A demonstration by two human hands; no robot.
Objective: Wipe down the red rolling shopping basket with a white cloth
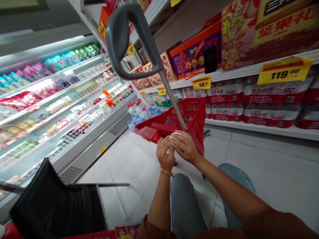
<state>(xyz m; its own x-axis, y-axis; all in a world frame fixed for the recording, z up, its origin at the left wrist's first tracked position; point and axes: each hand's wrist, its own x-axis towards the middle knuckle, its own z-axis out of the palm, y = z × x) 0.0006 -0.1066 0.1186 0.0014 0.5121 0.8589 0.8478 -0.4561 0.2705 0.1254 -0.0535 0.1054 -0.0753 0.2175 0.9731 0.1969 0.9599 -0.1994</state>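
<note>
My left hand (164, 153), with a gold bracelet on its wrist, and my right hand (186, 146) meet in front of me, fingers curled and fingertips pressed together. Whatever lies between them is hidden. Just beyond them a red plastic shopping basket (196, 114) stands on the tiled floor. Its metal pole rises from beside my right hand to a grey loop handle (124, 36) overhead. Neither hand touches the pole or the basket. My knees in blue jeans (186, 202) are bent below my arms.
An open chiller (62, 99) full of packets runs along the left. Shelves on the right carry packs of bottled water (269, 106), gift boxes (194, 53) and yellow price tags. A black object (54, 205) sits at the bottom left. Pale floor tiles (261, 166) lie between.
</note>
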